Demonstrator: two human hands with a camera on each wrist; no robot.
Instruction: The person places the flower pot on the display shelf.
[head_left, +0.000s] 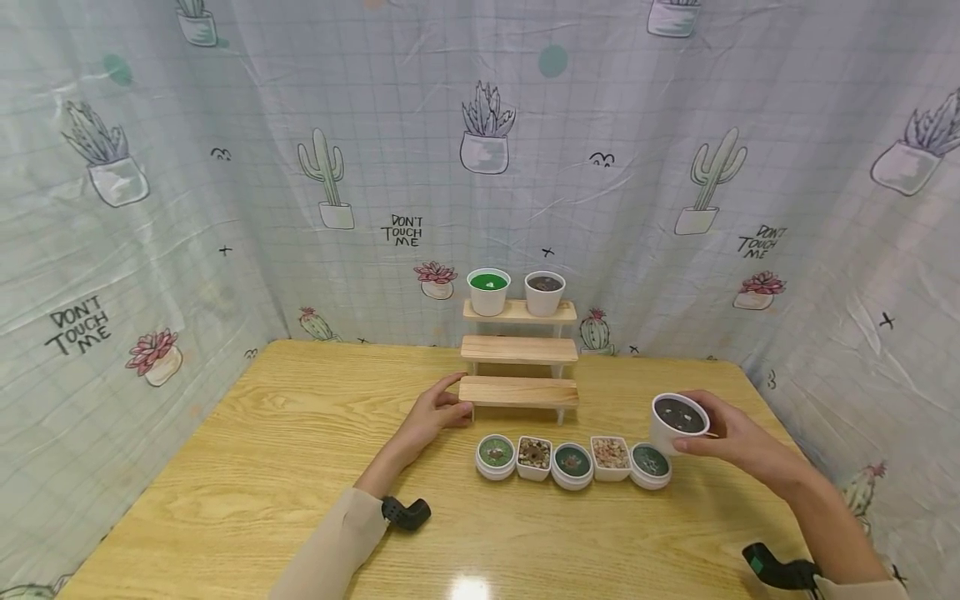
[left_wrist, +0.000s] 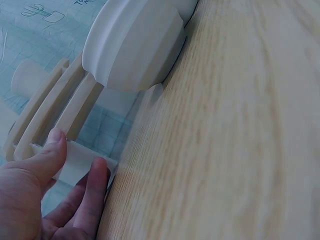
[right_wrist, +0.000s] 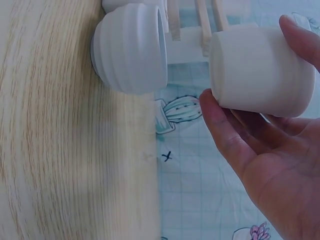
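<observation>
Head view: The right hand (head_left: 738, 442) holds a white pot (head_left: 663, 435) with dark fill above the counter (head_left: 337, 392), near the right end of a row of small pots (head_left: 572, 471). The left hand (head_left: 426, 421) is at the left end of the shelf stand (head_left: 519, 390). A green-filled pot (head_left: 489, 300) and a dark-filled pot (head_left: 544, 302) stand on its top tier. Judged status: placing partly complete; two pots set, the held pot not yet placed, five on the counter.

Left wrist view: Thumb and fingers (left_wrist: 92, 195) pinch the bottom tier's end.

Right wrist view: Thumb and fingers pinch the white pot's opposite sides, clear of the counter.
</observation>
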